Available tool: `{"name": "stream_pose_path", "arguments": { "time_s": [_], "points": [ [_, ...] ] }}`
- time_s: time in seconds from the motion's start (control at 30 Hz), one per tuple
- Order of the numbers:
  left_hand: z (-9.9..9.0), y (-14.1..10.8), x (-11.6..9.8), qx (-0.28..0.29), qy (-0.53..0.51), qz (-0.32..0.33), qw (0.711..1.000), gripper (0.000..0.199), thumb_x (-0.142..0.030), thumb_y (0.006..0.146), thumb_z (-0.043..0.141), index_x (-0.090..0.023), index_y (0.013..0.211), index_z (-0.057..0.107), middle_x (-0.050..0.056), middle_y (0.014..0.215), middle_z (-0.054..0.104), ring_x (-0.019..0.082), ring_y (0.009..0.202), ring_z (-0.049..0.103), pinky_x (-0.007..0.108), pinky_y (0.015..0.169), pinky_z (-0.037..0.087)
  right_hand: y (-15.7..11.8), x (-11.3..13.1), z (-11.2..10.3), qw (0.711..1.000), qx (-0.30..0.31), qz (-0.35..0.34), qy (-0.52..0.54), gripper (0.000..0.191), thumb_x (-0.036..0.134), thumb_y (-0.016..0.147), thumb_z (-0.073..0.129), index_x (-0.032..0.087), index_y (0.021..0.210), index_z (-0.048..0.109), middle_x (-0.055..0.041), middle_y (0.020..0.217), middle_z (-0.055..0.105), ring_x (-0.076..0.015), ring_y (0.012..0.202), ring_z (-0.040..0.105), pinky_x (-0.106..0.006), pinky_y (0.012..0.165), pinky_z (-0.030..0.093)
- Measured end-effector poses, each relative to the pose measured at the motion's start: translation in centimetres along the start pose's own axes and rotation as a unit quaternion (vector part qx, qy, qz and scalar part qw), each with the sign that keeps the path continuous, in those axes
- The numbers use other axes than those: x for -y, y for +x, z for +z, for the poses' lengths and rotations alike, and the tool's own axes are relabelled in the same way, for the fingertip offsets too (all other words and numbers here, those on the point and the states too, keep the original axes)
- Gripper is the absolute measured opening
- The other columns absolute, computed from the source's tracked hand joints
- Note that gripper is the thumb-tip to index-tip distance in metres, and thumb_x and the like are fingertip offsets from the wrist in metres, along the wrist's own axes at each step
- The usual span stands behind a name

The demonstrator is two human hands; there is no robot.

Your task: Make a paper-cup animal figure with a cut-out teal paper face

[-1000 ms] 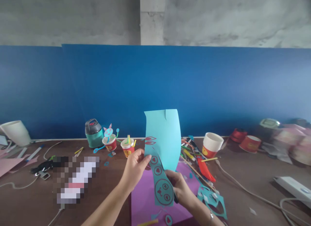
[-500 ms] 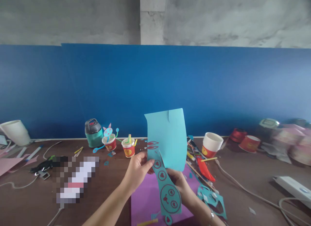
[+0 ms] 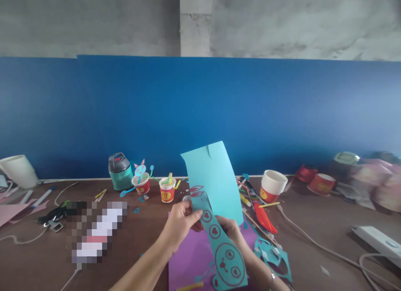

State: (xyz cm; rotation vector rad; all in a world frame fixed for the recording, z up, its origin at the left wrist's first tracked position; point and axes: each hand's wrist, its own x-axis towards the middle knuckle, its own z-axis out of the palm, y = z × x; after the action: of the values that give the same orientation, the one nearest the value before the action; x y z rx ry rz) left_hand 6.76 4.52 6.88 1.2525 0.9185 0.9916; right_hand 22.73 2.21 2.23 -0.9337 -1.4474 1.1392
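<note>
A teal paper sheet (image 3: 213, 174) is held up in front of me, partly cut, with red leaf shapes drawn near its left edge. Its hanging strip (image 3: 230, 264) bears a round animal face and small circles with hearts. My left hand (image 3: 184, 218) pinches the sheet's left edge, thumb in front. My right hand (image 3: 230, 228) is behind the strip, its fingers mostly hidden; whatever it holds is hidden too. Below both hands lies a purple sheet (image 3: 188, 261) with a yellow strip on it.
Decorated paper cups (image 3: 167, 194) and a teal container (image 3: 120, 174) stand at the back left. To the right are a larger cup (image 3: 273, 186), a red tool (image 3: 265, 219), teal scraps (image 3: 274, 261) and a cable. A power strip lies left.
The teal sheet has tilted to the left at its top, and its strip with the face has swung right and down. My left hand has shifted slightly right and down with it.
</note>
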Motion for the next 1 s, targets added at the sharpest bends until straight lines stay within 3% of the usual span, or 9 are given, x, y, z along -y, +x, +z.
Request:
{"name": "stream_pose_path", "arguments": {
  "time_s": [0.13,0.2,0.27,0.37,0.6,1.0],
  "points": [
    [-0.3,-0.1,-0.8,0.009,0.010,0.036,0.999,0.033,-0.041,0.073,0.066,-0.012,0.090,0.065,0.007,0.074,0.070,0.016,0.062,0.063,0.024,0.054,0.049,0.0,-0.4,-0.1,1.000,-0.007,0.011,0.006,0.003,0.017,0.064,0.065,0.015,0.062,0.063,0.0052,0.052,0.049,-0.0094,0.051,0.040,-0.021,0.051,0.038],
    [-0.4,-0.1,-1.0,-0.017,0.010,0.095,0.995,0.033,-0.041,0.077,0.063,-0.014,0.096,0.064,0.006,0.084,0.069,0.018,0.073,0.063,0.025,0.063,0.050,0.0,-0.4,0.0,1.000,0.010,0.021,0.005,0.008,0.016,0.061,0.067,0.015,0.056,0.060,0.0058,0.050,0.046,-0.0083,0.050,0.036,-0.020,0.049,0.035],
    [-0.5,0.0,-0.9,-0.052,0.017,0.127,0.990,0.030,-0.040,0.078,0.062,-0.014,0.091,0.066,0.005,0.082,0.069,0.017,0.074,0.062,0.025,0.067,0.048,-0.1,-0.4,0.1,0.999,0.030,0.034,0.020,0.011,0.018,0.061,0.070,0.014,0.056,0.061,0.0058,0.051,0.046,-0.0077,0.050,0.035,-0.020,0.049,0.034],
    [-0.4,0.2,-0.3,-0.052,0.020,0.108,0.993,0.029,-0.040,0.075,0.065,-0.013,0.083,0.067,0.004,0.072,0.068,0.017,0.066,0.060,0.025,0.061,0.047,-0.2,-0.8,0.3,0.995,0.052,0.038,0.072,0.015,0.025,0.060,0.074,0.015,0.067,0.065,0.0050,0.054,0.050,-0.0081,0.050,0.038,-0.021,0.050,0.036],
    [0.0,0.2,0.3,-0.030,-0.040,0.060,0.997,0.035,-0.042,0.071,0.068,-0.012,0.089,0.068,0.005,0.068,0.068,0.017,0.057,0.059,0.026,0.053,0.047,0.0,-1.8,0.1,0.995,0.064,0.017,0.076,0.025,0.032,0.063,0.075,0.015,0.081,0.070,-0.0025,0.069,0.065,-0.0147,0.060,0.054,-0.028,0.061,0.047],
    [0.5,0.0,0.5,0.000,-0.059,0.032,0.998,0.033,-0.043,0.067,0.071,-0.012,0.078,0.069,0.003,0.063,0.067,0.015,0.053,0.057,0.024,0.051,0.044,-0.1,-0.7,0.7,0.990,0.034,0.028,0.131,0.025,0.032,0.058,0.080,0.015,0.070,0.067,0.0020,0.059,0.060,-0.0119,0.056,0.051,-0.023,0.057,0.043]
  ]
}}
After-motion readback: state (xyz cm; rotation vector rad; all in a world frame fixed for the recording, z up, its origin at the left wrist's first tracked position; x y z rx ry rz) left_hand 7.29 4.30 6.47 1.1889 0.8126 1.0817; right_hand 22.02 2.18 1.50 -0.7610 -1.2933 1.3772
